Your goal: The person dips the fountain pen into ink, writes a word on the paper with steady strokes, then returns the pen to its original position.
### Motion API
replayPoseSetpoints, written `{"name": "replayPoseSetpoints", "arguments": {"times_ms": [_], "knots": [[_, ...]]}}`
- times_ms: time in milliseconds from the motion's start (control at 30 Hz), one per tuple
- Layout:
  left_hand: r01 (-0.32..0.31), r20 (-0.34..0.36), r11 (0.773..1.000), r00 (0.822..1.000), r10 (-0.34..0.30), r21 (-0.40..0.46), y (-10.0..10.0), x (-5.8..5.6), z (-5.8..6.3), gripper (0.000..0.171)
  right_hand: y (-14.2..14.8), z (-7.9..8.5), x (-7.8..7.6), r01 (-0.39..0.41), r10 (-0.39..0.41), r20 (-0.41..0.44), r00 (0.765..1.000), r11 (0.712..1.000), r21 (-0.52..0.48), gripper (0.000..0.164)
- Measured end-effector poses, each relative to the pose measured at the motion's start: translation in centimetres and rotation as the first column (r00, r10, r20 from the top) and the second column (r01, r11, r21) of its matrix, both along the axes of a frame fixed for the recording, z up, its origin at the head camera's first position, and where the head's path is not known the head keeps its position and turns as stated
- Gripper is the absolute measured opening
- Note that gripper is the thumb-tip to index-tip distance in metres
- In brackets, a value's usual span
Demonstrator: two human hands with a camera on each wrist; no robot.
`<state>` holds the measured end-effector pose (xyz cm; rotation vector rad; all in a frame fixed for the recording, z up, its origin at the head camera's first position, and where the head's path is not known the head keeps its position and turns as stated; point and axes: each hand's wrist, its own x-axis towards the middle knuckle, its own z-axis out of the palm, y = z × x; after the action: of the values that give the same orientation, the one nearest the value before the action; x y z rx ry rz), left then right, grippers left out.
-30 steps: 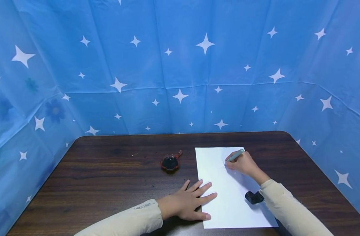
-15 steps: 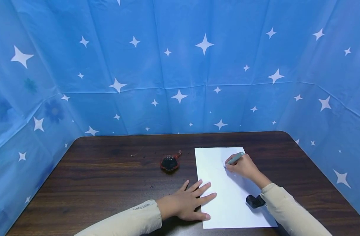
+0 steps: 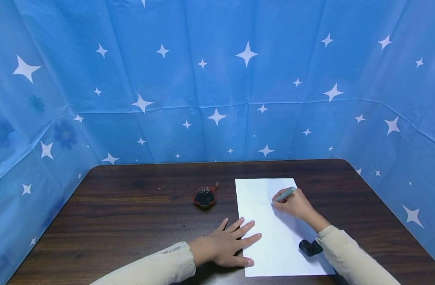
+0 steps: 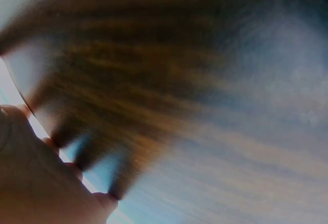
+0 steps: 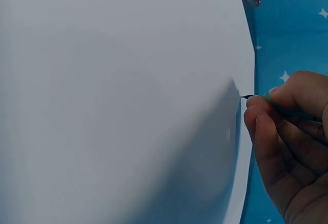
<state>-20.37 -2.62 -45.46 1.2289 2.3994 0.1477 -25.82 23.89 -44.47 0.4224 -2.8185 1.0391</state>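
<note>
A sheet of white paper (image 3: 270,249) lies on the dark wooden table (image 3: 132,206), with faint thin lines (image 3: 265,203) on its upper part. My right hand (image 3: 296,205) pinches a blue-green pen (image 3: 285,194), slanted with its tip down at the paper beside those lines. In the right wrist view the dark pen tip (image 5: 246,97) shows just past the fingertips. My left hand (image 3: 228,246) rests flat, fingers spread, across the paper's left edge. The left wrist view shows part of that hand (image 4: 41,178) close up, with the tabletop blurred.
Left of the paper stands a small red-rimmed dish (image 3: 204,196) with black contents and a short stem-like handle. A black device (image 3: 310,247) sits at my right wrist over the sheet. A blue star-patterned curtain (image 3: 231,91) encloses the table's back and sides.
My right hand and the pen have shifted slightly down the sheet, toward me. More of a thin upright line shows left of the pen. The left hand has stayed put.
</note>
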Motion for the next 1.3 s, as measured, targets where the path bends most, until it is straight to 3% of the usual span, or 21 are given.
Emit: {"name": "replayPoseSetpoints", "arguments": {"times_ms": [300,633,1300], "knots": [[-0.002,0.007,1.0,1.0,0.002,0.013,-0.1,0.0,0.1,0.067,-0.1,0.0,0.6,-0.016,0.016,-0.009,1.0,1.0,0.005,0.004],[0.001,-0.002,1.0,1.0,-0.001,0.002,-0.1,0.6,1.1,0.067,-0.3,0.1,1.7,-0.058,0.058,-0.046,0.997,0.998,-0.001,0.005],[-0.009,-0.005,1.0,1.0,0.009,-0.001,-0.1,0.3,0.5,0.067,-0.9,0.0,3.4,-0.07,0.07,-0.053,0.996,0.998,-0.003,0.006]]}}
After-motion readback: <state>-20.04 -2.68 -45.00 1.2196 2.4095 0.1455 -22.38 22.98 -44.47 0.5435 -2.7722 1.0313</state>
